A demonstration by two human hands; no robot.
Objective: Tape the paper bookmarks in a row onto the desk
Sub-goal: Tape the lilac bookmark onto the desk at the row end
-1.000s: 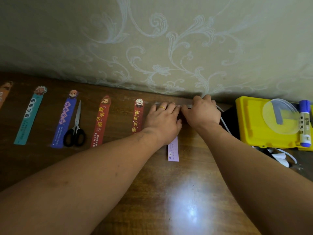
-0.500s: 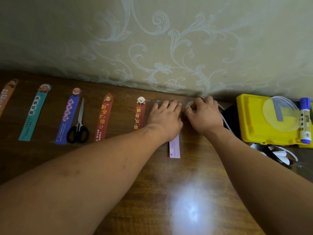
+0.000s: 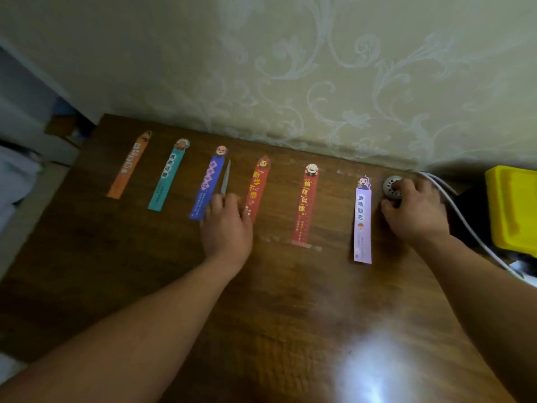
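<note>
Left hand (image 3: 226,225) now moved off the purple bookmark (image 3: 363,219), maybe closing on scissors (image 3: 225,178); right hand (image 3: 415,210) holding tape roll (image 3: 392,186), bottom end next.

Both forearms bare, no sleeves; left hand (image 3: 226,228), right hand (image 3: 418,212).

The desk (image 3: 284,301) is dark brown wood with a visible grain, and its surface is polished, because a bright spot of light reflects on it. The bookmarks (image 3: 362,222) are thin printed paper, flat, with a light sheen. The scissors (image 3: 226,177) have a smooth metal blade. The tape roll (image 3: 392,186) looks like clear glossy plastic. The box (image 3: 511,207) is smooth yellow plastic. The cable (image 3: 465,225) has a smooth white plastic coat. The wall (image 3: 290,68) carries matt wallpaper with a pale scroll pattern.
</note>
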